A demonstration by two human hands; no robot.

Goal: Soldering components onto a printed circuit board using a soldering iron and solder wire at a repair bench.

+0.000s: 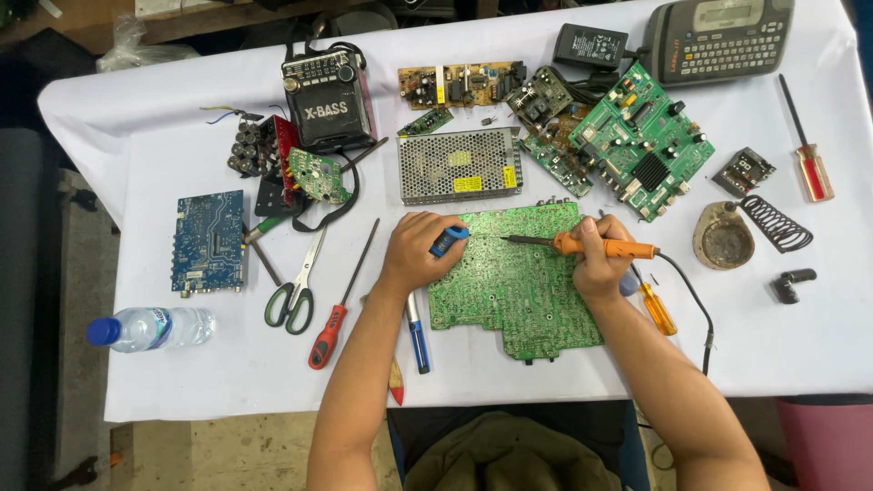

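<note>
Fingers of the left hand [414,255] are curled around a small blue tool [448,240], which rests at the left upper corner of the large green circuit board [509,291]; what kind of tool it is I cannot tell, because the hand hides most of it. This board lies on the white tablecloth [546,364] in front of the person, between both hands.

At the far left lies a plastic water bottle [150,328] with a blue cap and a blue-white label around its middle. Above it is a blue circuit board [208,240]. Next come green-handled scissors [296,286] and a red-handled screwdriver [332,318]. A black portable radio [327,98] stands at the back, with light lettering on its front. Right of it is a metal power supply with a perforated cover [457,164], which carries yellow rectangular stickers on top.

The right hand [598,259] is closed around an orange soldering iron [596,245], its tip pointing left over the board's upper edge; whether the tip touches the board is hard to see. Its black cable [696,309] runs off the near edge of the table. A second orange-handled screwdriver [657,309] is partly hidden under this hand. At the back right, a grey label printer with keyboard [723,38] is cut off by the frame's top.
</note>
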